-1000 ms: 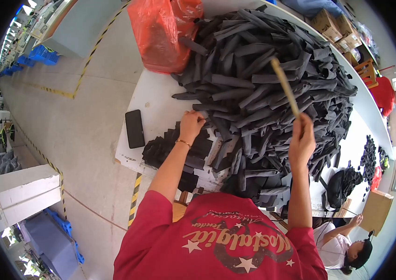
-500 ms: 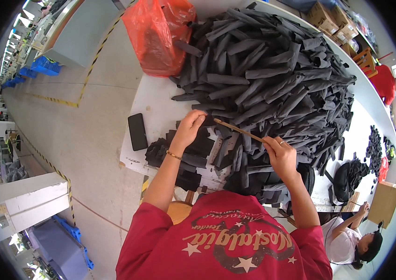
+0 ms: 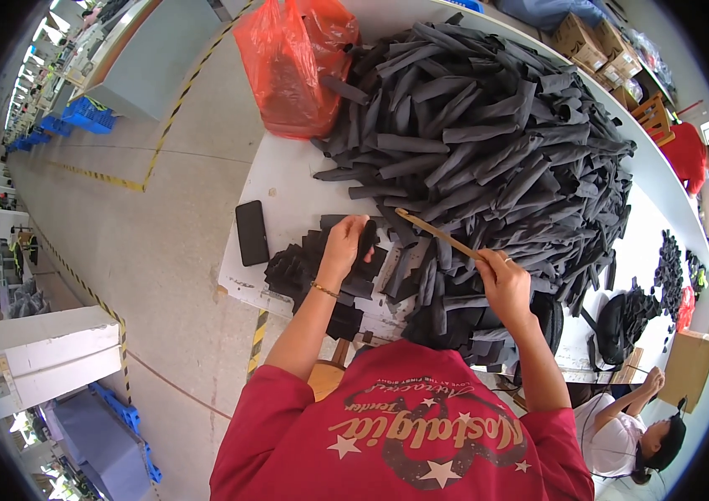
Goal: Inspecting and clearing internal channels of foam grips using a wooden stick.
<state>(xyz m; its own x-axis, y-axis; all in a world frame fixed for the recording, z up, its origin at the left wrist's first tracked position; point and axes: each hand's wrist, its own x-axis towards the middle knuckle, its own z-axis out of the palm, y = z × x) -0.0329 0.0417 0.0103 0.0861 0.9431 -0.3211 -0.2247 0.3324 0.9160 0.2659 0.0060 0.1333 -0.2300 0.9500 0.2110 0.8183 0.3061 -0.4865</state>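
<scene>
Black foam strips (image 3: 488, 142) are heaped in a large pile across the upper centre and right of the frame, on a long white bench (image 3: 275, 179). At the middle of the frame, the left hand (image 3: 344, 246) is laid on a black strip (image 3: 367, 242) at the near edge of the pile, with the fingers curled around it. Just right of centre, the right hand (image 3: 501, 280) is seen with its fingers clenched on one end of a thin wooden stick (image 3: 436, 233), which is angled up and to the left so that its far tip is close to the left hand. A smaller stack of black pieces (image 3: 296, 271) is seen just left of the left hand. A black phone (image 3: 251, 232) is lying flat on the bench further left. An orange plastic bag (image 3: 292, 63) is standing at the upper left of the pile. At the lower right, another person (image 3: 634, 430) is seated.
</scene>
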